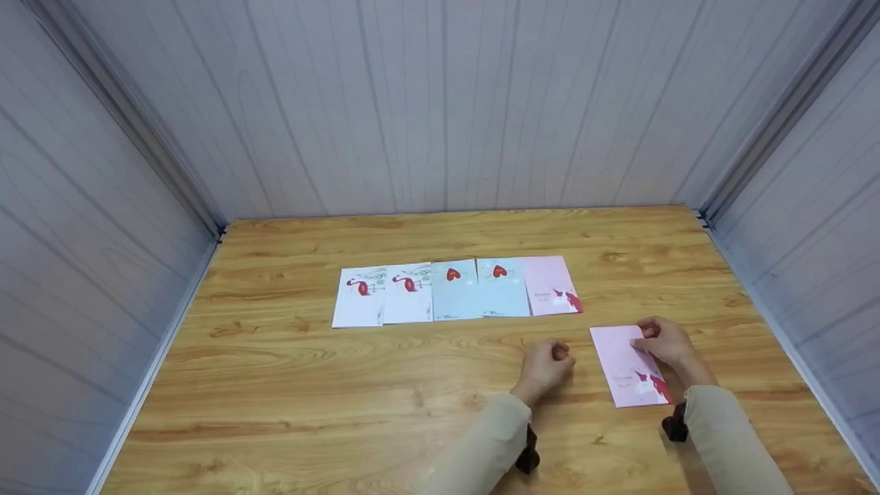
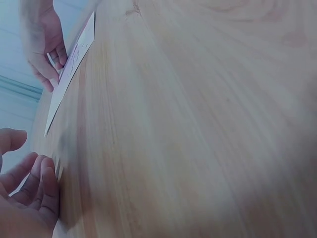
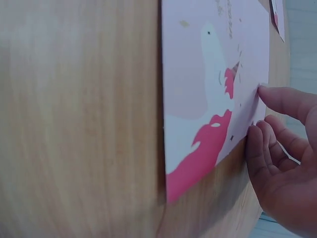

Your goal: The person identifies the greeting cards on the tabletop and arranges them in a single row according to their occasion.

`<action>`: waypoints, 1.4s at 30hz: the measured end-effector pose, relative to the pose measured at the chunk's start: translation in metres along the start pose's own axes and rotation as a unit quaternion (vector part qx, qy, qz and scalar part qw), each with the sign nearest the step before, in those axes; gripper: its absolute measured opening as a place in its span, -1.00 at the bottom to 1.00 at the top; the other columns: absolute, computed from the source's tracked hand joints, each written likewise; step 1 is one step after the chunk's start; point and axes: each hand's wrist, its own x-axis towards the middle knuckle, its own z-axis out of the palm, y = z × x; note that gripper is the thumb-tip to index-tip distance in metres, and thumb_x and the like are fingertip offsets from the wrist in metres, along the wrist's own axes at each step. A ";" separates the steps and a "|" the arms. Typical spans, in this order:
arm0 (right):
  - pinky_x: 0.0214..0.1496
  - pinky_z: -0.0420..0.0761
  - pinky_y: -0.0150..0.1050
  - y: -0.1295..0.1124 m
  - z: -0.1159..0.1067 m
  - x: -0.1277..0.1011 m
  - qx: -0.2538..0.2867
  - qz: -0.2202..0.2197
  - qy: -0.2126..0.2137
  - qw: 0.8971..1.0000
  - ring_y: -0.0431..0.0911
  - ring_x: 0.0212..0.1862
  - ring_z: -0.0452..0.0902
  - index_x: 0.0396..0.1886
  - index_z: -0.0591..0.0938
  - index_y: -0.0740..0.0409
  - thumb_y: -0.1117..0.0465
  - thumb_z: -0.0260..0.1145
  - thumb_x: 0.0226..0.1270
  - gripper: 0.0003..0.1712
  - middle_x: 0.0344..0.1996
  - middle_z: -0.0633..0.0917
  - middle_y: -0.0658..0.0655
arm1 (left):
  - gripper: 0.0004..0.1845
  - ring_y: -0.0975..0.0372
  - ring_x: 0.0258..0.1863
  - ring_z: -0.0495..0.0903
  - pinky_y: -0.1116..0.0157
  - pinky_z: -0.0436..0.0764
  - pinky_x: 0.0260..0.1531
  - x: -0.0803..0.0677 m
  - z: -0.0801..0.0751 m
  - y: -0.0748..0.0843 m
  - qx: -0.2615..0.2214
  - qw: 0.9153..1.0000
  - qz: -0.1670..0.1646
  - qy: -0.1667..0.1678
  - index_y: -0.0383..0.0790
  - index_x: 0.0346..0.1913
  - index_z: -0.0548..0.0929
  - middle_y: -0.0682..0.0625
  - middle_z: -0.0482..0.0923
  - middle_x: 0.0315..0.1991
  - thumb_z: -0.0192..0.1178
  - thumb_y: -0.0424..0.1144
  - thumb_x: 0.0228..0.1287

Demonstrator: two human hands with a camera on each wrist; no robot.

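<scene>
My right hand [image 1: 672, 346] pinches the right edge of a pink card [image 1: 614, 357] with a unicorn printed at its lower corner. In the right wrist view the thumb lies on the card's face, with the fingers at its edge and partly underneath. Left of this card, my left hand [image 1: 543, 368] is low over the table, its fingers loosely curled around nothing. The left wrist view shows that hand's fingers [image 2: 48, 183] bent and bare, with the held card [image 2: 74, 64] tilted beyond them.
Farther back lies a row of cards: two white flamingo cards [image 1: 357, 311] at the left, two pale blue heart cards [image 1: 455, 301] in the middle, and another pink unicorn card [image 1: 545, 280] at the right end. Panelled walls [image 1: 440, 103] enclose the wooden table [image 1: 309, 412] behind and at both sides.
</scene>
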 end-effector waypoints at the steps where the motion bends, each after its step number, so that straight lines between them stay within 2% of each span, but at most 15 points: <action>1: -0.34 0.35 -0.35 0.000 0.000 0.000 0.001 0.002 0.002 1.000 0.02 -0.23 0.31 0.07 0.33 0.44 0.29 0.22 0.14 -0.48 -0.27 0.41 0.21 | -0.86 0.36 -0.51 0.40 0.42 0.42 -0.48 0.000 0.001 0.001 0.003 1.000 0.001 0.001 -0.25 -0.29 0.56 0.15 0.42 -0.50 0.22 -0.33 0.05; 10: -0.37 0.39 -0.37 -0.004 0.005 -0.002 0.014 0.024 0.005 1.000 -0.01 -0.25 0.35 0.04 0.34 0.42 0.29 0.24 0.13 -0.50 -0.27 0.43 0.21 | -0.77 0.37 -0.46 0.42 0.43 0.43 -0.42 0.007 0.007 0.005 0.042 0.999 0.005 0.019 -0.28 -0.21 0.57 0.10 0.49 -0.42 0.24 -0.32 0.02; 15: -0.39 0.42 -0.33 -0.007 0.009 -0.003 -0.001 -0.010 0.005 1.000 -0.03 -0.32 0.39 -0.05 0.38 0.47 0.29 0.28 0.07 -0.52 -0.35 0.46 0.20 | -0.68 0.35 -0.53 0.35 0.41 0.38 -0.51 0.009 0.009 0.008 0.096 0.995 -0.002 0.025 -0.25 -0.12 0.54 0.11 0.42 -0.48 0.25 -0.26 0.02; 18: -0.41 0.45 -0.33 -0.009 0.013 -0.004 -0.002 -0.023 -0.001 1.000 -0.06 -0.37 0.40 -0.08 0.39 0.49 0.30 0.30 0.05 -0.52 -0.40 0.47 0.18 | -0.63 0.33 -0.52 0.35 0.39 0.38 -0.48 0.010 0.009 0.010 0.114 0.993 -0.011 0.025 -0.24 -0.07 0.52 0.10 0.42 -0.47 0.26 -0.23 0.01; 23: -0.44 0.47 -0.34 -0.013 0.019 -0.005 0.012 -0.024 -0.013 1.000 -0.09 -0.41 0.41 -0.13 0.40 0.49 0.33 0.31 0.03 -0.56 -0.43 0.46 0.18 | -0.60 0.31 -0.45 0.39 0.35 0.42 -0.35 0.011 0.010 0.011 0.110 0.993 -0.024 0.021 -0.23 -0.07 0.52 0.08 0.47 -0.37 0.29 -0.22 -0.02; 27: -0.45 0.45 -0.34 -0.013 0.023 -0.005 -0.002 -0.032 -0.007 0.999 -0.09 -0.41 0.40 -0.17 0.43 0.46 0.32 0.32 0.02 -0.59 -0.46 0.48 0.15 | -0.60 0.31 -0.44 0.40 0.34 0.44 -0.33 0.013 0.011 0.010 0.119 0.992 -0.025 0.019 -0.23 -0.09 0.53 0.08 0.49 -0.33 0.32 -0.22 -0.05; 34: -0.45 0.39 -0.31 -0.012 0.028 -0.006 0.006 -0.051 -0.010 0.999 -0.09 -0.41 0.36 -0.16 0.42 0.44 0.33 0.32 0.03 -0.59 -0.49 0.45 0.12 | -0.61 0.29 -0.32 0.44 0.34 0.44 -0.27 0.015 0.015 0.007 0.172 0.985 -0.014 0.023 -0.22 -0.12 0.53 0.06 0.49 -0.30 0.34 -0.23 -0.07; 38: -0.44 0.37 -0.29 -0.013 0.028 -0.005 0.006 -0.047 -0.018 0.999 -0.08 -0.40 0.34 -0.10 0.41 0.40 0.32 0.31 0.05 -0.57 -0.47 0.44 0.11 | -0.62 0.29 -0.38 0.42 0.35 0.44 -0.32 0.016 0.017 0.007 0.200 0.979 -0.005 0.029 -0.21 -0.14 0.53 0.07 0.45 -0.36 0.35 -0.23 -0.08; 42: -0.46 0.36 -0.30 -0.013 0.027 -0.005 0.005 -0.063 -0.018 0.998 -0.09 -0.41 0.33 -0.12 0.42 0.40 0.32 0.32 0.03 -0.58 -0.48 0.44 0.11 | -0.61 0.28 -0.39 0.42 0.35 0.44 -0.34 0.016 0.019 0.008 0.228 0.973 -0.006 0.033 -0.18 -0.13 0.53 0.06 0.44 -0.34 0.35 -0.21 -0.08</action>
